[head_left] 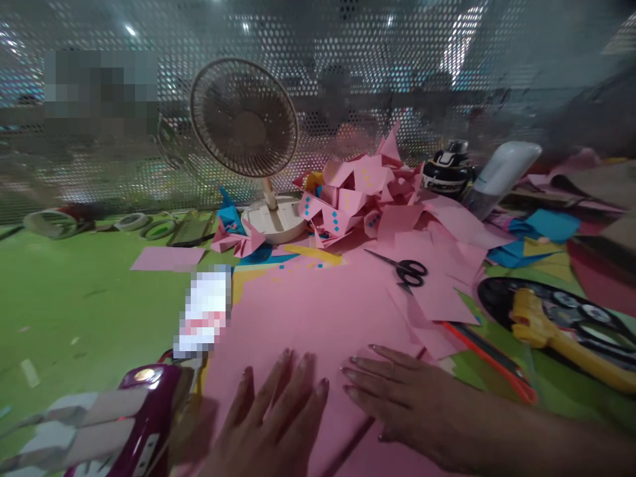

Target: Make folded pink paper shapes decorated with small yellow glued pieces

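Across the work area lies large pink paper (298, 311), with a few small blue and yellow bits near its far edge. My left hand (273, 417) rests on it with fingers spread. To its right, my right hand (402, 397) lies flat on the paper too, fingers stretched toward the left; neither hand holds anything. A narrow dark line (348, 445) runs slantwise across the paper and under my right hand; whether it is an edge or a thin object I cannot tell. Black-handled scissors (410, 270) lie beyond my right hand on smaller pink sheets (447, 288).
Folded pink pieces (348, 189) are heaped behind, beside a fan (246, 119). A black jar (447, 172) and white-topped bottle (509, 169) stand back right. A yellow tool (541, 331) lies on a black tray (491, 291). Lower left is a purple device (144, 411).
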Tool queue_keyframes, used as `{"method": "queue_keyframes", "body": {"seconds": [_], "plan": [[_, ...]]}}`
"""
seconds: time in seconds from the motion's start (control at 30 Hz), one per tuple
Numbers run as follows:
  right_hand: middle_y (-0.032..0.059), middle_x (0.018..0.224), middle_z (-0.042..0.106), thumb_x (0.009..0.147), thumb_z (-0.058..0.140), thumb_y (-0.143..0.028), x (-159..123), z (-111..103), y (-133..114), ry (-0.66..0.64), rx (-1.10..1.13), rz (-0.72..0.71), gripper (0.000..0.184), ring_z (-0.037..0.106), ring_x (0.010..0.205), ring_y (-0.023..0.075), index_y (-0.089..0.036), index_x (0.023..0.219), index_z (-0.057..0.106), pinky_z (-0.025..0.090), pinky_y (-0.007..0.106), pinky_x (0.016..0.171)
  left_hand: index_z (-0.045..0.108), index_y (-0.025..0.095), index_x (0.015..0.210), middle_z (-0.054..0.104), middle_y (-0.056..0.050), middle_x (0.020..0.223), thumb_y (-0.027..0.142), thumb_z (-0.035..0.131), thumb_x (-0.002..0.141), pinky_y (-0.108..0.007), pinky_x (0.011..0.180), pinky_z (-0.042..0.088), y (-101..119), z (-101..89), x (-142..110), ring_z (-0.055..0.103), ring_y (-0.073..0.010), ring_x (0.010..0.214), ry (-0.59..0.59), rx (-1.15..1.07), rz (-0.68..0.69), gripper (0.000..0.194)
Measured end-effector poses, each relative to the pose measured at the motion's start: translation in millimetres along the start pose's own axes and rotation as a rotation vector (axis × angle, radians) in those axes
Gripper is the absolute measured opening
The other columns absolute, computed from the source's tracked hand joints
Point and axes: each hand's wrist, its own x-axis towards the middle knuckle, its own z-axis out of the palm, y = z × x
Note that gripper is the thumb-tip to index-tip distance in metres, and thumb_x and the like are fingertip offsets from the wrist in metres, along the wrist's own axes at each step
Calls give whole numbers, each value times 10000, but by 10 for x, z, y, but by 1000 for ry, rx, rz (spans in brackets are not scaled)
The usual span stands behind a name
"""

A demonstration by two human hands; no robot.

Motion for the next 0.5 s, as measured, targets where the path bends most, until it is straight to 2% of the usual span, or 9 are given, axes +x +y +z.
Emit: {"method": "queue_keyframes", "body": {"seconds": [0.07, 0.17, 0.27, 0.37, 0.5], "plan": [[84, 1434, 282, 939, 321, -343, -9, -8, -15, -13, -21, 0, 526, 193, 1333, 202, -137, 1404, 183, 161, 410, 1105, 161, 342, 1392, 261, -6, 1454, 410, 481, 814, -546, 1058, 112, -14, 81, -63, 202, -300, 1323, -52, 29, -12, 664], [104, 1439, 265, 920, 320, -434, -22, -5, -46, 14, -58, 9, 591, 184, 1335, 211, -133, 1407, 175, 138, 405, 1108, 168, 353, 1388, 267, -14, 1451, 405, 490, 810, -566, 1042, 142, -53, 132, -141, 235, -314, 1309, -69, 35, -29, 664], [128, 1440, 248, 896, 319, -498, -37, 30, -56, 43, -65, 43, 643, 168, 1338, 225, -149, 1412, 159, 93, 426, 1108, 181, 351, 1386, 279, -29, 1445, 454, 481, 807, -562, 1013, 223, -106, 103, -162, 285, -332, 1284, -104, 21, -29, 660], [149, 1452, 189, 875, 311, -545, -49, 68, -35, 18, -15, 101, 680, 141, 1341, 255, -174, 1417, 133, 96, 469, 1094, 184, 333, 1389, 289, -39, 1440, 499, 471, 799, -538, 991, 286, -146, 70, -147, 317, -341, 1265, -122, 13, -18, 676], [138, 1467, 122, 840, 343, -587, -48, 70, 11, -11, 92, 126, 732, 87, 1345, 278, -206, 1420, 107, 101, 498, 1084, 175, 352, 1386, 261, -22, 1452, 450, 489, 798, -553, 980, 300, -135, 51, -129, 279, -359, 1281, -91, 39, -38, 674]]}}
